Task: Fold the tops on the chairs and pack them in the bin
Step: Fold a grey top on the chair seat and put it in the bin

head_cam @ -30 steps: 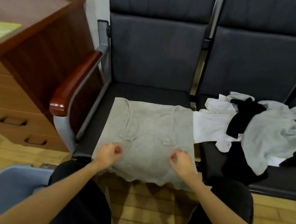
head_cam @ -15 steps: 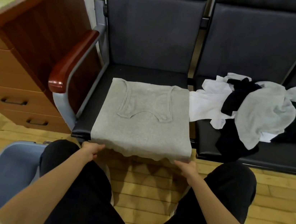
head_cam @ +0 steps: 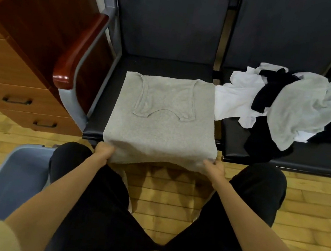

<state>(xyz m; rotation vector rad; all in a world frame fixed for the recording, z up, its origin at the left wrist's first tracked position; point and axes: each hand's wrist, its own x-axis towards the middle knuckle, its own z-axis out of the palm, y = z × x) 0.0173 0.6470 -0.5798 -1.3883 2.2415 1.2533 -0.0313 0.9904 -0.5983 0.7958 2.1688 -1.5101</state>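
Grey knit is filling the middle of my view: a grey top [head_cam: 162, 120] is lying part-folded on the left seat [head_cam: 108, 107], its straps turned down onto the body, its near hem hanging over the seat's front edge; my left hand [head_cam: 104, 151] is gripping the near left corner of that hem, fingers curled into the cloth; my right hand [head_cam: 213, 168] is pinching the near right corner, thumb on top; both forearms are reaching out over my black-clad knees.

On the right seat [head_cam: 303, 160] a pile [head_cam: 289, 108] of unfolded tops is sprawling, white, black and grey tangled together; one white piece is trailing across the gap and lying just beside the grey top's right edge; I cannot tell whether they are touching.

The bin [head_cam: 16, 177], blue-grey, is sitting on the wooden floor [head_cam: 172, 193] at my lower left, partly hidden by my left knee; I am seeing only its wall and rim. A red-brown armrest [head_cam: 74, 56] is running along the left seat's side, and a wooden cabinet [head_cam: 19, 76] with drawers is standing just beyond it.
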